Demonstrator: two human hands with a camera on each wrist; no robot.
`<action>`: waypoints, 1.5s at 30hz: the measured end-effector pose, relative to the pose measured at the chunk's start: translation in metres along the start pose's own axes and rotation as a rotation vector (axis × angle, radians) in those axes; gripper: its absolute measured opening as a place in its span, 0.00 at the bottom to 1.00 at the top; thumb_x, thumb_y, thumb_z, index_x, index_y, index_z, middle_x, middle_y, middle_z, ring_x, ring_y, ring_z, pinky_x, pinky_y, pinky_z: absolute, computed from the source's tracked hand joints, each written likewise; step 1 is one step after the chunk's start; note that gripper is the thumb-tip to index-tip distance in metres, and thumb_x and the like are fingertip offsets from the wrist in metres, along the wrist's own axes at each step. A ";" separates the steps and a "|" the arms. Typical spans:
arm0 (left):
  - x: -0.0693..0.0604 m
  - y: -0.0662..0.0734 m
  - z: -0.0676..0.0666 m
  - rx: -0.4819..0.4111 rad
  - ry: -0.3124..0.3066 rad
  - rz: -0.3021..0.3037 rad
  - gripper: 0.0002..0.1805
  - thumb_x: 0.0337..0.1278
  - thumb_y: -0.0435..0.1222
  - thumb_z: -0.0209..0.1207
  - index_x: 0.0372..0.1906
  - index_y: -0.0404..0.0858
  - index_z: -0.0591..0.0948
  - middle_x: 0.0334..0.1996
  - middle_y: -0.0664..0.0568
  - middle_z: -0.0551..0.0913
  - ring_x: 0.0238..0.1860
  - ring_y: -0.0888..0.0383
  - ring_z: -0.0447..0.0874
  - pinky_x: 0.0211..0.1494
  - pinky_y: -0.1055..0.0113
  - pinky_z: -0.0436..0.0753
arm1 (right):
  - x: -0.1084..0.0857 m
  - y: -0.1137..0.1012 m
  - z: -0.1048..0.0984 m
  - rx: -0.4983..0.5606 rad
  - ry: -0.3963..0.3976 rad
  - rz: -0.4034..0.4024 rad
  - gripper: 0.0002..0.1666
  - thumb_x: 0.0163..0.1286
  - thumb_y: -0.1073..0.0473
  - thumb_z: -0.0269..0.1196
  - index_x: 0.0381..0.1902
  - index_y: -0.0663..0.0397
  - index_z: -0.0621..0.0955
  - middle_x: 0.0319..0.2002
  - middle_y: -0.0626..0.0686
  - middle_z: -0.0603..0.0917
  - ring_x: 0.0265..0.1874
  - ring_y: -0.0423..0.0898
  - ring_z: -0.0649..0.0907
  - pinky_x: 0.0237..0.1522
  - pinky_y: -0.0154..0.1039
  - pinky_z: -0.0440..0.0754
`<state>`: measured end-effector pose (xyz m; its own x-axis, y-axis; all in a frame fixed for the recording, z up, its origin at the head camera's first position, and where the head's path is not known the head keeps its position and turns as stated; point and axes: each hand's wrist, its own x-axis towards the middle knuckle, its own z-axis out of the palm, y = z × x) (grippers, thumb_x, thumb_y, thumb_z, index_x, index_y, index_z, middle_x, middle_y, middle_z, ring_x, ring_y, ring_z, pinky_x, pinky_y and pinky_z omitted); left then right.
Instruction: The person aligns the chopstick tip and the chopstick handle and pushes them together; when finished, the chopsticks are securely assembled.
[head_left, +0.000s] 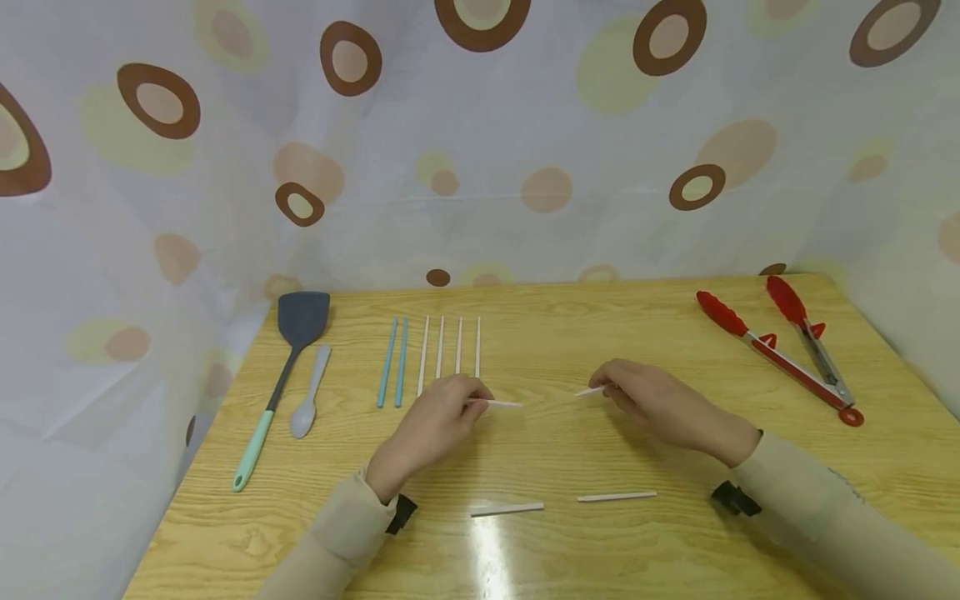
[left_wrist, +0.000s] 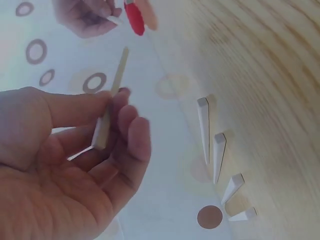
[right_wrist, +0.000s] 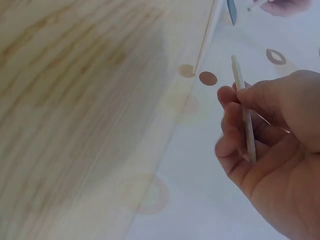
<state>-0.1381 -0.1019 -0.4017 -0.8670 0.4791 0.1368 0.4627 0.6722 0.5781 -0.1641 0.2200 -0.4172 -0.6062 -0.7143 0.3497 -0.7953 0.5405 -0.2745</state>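
My left hand (head_left: pixel 435 427) pinches a pale chopstick (head_left: pixel 504 404) between thumb and fingers, its tip pointing right. Facing it across a gap, my right hand (head_left: pixel 663 408) holds another pale chopstick (head_left: pixel 588 391), which points left. In the right wrist view this chopstick (right_wrist: pixel 238 72) passes under the thumb and along the curled fingers. Just beyond the left hand stand several white chopsticks (head_left: pixel 459 342) in a row, partly hidden by it, beside two blue chopsticks (head_left: pixel 387 362). Nearer to me lie a left chopstick (head_left: pixel 507 509) and a right chopstick (head_left: pixel 617 497), roughly end to end.
On the left of the wooden table (head_left: pixel 600 333) lie a spatula (head_left: pixel 303 317) with a mint handle and a grey spoon (head_left: pixel 303 417). Two red-tipped tongs, one longer (head_left: pixel 787 367) and one shorter (head_left: pixel 821 354), lie at the right. Patterned cloth (head_left: pixel 495 125) hangs behind.
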 end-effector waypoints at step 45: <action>0.007 0.031 -0.017 -0.472 0.406 0.105 0.05 0.56 0.28 0.68 0.38 0.32 0.88 0.33 0.47 0.86 0.30 0.52 0.79 0.35 0.66 0.78 | 0.030 -0.046 -0.050 0.400 0.324 0.071 0.14 0.57 0.79 0.68 0.35 0.57 0.86 0.23 0.43 0.81 0.17 0.37 0.77 0.15 0.33 0.66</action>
<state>-0.1331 -0.0873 -0.3691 -0.8655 0.2138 0.4530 0.4979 0.2676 0.8249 -0.1465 0.1956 -0.3496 -0.6801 -0.4736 0.5597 -0.7256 0.3254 -0.6063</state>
